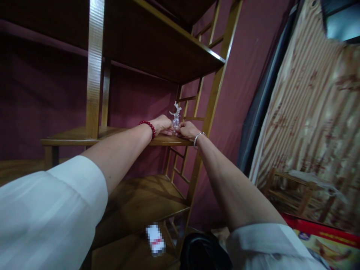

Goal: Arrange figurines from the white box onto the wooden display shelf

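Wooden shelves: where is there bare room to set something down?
Bare wood shows on the middle board either side of the post, and on the lower board between the left sleeve and the side frame. Crowded: the middle board's right end, where left hand and right hand meet at a clear ornament.

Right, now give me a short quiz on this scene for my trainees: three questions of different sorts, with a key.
1. True or false: the silver bangle is on the same arm as the red bead bracelet.

2. Where is the small clear ornament?
a) Behind the curtain
b) On the floor
c) Between the left hand and the right hand

3. Fill in the blank: the pleated curtain hangs on the ____ side of the picture.

Key:
1. False: the bangle is on the right arm, the bracelet on the left.
2. c
3. right
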